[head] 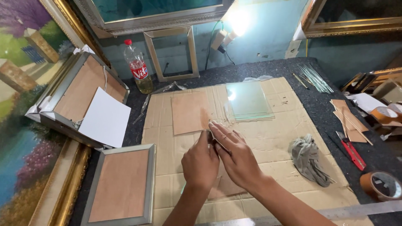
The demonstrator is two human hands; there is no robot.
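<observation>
Both my hands meet over the middle of a flattened cardboard sheet (289,125) on the workbench. My left hand (200,161) is curled, its fingertips pinching something small that I cannot make out. My right hand (234,152) lies flat over it, fingers pointing toward the far left and touching the corner of a brown backing board (188,111). A stack of clear glass panes (249,100) lies just beyond, on the cardboard. Under my wrists a glass sheet seems to lie on the cardboard, barely visible.
A silver frame, back up (121,186), lies at the near left; another with white paper (83,98) leans beyond it. A plastic bottle (138,67), an empty frame (171,52), a grey rag (307,159), a red utility knife (351,150), tape rolls (381,184) and a metal ruler (360,209) surround the cardboard.
</observation>
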